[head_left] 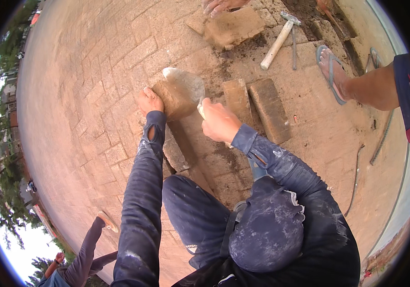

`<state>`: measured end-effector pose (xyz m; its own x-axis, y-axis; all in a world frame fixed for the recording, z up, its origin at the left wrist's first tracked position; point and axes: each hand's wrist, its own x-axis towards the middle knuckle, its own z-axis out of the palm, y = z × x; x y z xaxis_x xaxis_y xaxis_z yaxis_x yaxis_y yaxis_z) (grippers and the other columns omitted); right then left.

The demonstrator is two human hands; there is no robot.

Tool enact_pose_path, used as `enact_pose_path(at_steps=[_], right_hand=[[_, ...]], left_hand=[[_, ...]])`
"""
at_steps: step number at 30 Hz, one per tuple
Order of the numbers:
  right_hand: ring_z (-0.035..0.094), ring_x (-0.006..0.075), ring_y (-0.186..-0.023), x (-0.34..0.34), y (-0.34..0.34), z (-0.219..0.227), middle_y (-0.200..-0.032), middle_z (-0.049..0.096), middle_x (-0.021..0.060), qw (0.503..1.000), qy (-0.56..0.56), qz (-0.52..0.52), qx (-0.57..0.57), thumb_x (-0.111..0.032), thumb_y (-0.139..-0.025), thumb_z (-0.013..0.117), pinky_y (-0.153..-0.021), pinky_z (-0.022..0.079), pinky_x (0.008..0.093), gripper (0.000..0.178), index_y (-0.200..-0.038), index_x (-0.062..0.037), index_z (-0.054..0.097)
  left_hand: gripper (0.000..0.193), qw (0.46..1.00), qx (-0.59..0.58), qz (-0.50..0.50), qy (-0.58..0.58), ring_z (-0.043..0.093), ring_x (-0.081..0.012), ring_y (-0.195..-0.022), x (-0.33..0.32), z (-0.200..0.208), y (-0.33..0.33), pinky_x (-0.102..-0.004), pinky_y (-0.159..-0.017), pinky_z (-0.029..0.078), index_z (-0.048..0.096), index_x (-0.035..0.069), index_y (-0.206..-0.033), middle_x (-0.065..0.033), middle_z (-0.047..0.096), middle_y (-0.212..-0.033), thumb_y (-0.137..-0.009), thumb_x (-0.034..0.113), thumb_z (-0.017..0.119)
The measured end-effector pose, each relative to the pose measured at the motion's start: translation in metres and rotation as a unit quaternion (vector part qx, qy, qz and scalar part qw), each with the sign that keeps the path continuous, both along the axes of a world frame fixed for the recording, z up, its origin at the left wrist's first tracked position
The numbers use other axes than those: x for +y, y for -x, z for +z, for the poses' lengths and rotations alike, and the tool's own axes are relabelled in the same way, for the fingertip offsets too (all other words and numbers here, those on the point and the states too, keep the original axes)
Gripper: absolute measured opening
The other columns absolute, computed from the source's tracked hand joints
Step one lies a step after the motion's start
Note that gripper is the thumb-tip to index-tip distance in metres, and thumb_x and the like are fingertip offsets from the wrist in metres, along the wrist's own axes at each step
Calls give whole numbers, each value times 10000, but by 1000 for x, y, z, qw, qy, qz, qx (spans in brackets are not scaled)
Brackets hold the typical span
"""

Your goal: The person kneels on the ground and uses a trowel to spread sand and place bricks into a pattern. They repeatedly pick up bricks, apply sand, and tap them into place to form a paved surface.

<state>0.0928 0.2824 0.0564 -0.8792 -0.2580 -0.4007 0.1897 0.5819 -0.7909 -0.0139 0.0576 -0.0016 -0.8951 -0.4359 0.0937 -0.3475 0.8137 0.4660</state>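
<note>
My left hand [151, 101] grips the left end of a brown paving brick [172, 101], which is held up off the ground in front of me. In my right hand [220, 121] is the handle of a trowel. Its pale, dirty blade [194, 85] lies against the far side of that brick, and the tip looks whitish. Right of my right hand lie two more bricks, a lighter one [237, 99] and a darker one [270, 110]. Another brick [174, 152] rests below my left wrist, by my knee.
Beyond the bricks lie a hammer [278, 44] and a thin metal rod [294, 48]. Another person's hand [223, 5] is by a large block [233, 27] at the far edge. Someone's sandalled foot [335, 71] stands right, near bent bars [355, 182]. Another person is at lower left.
</note>
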Motion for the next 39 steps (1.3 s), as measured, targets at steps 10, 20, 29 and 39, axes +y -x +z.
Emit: enact_pose_path(at_steps=[10,20,29,39], right_hand=[[667,478,-877,8,-13,1,-873,659,338,998,16,-12,59,-40,-819,549,-792,526,541,309,-1073,117,471],[654,496,-825,44,-27,28,-856,661,313,993,-29,43,105,-152,-859,634,-753,510,572,335,-1088,6,448],[674,432,-895,36,107,73,-909,695,227,898,-238,224,294,-176,-813,623,-792,539,529,261,-1038,-47,602],[693,400,-931,35,129,87,-950,711,211,833,-320,344,292,-138,-805,642,-807,555,516,340,-1143,-110,652]], left_hand=[[462,996,41,1,-81,637,-425,-877,0,-14,3,-474,-808,477,654,-13,-964,-261,673,-905,-992,412,474],[568,917,29,-38,-397,575,-260,-1194,8,10,-113,-346,-1026,443,445,-46,-1423,-220,579,-1319,-993,279,623],[582,866,36,-1,-499,575,-280,-1245,23,15,-180,-371,-1023,484,400,-4,-1487,-206,538,-1407,-1024,306,573],[668,926,34,-46,-374,471,-293,-1371,37,-26,-156,-362,-1125,375,413,-43,-1469,-223,496,-1463,-825,-16,589]])
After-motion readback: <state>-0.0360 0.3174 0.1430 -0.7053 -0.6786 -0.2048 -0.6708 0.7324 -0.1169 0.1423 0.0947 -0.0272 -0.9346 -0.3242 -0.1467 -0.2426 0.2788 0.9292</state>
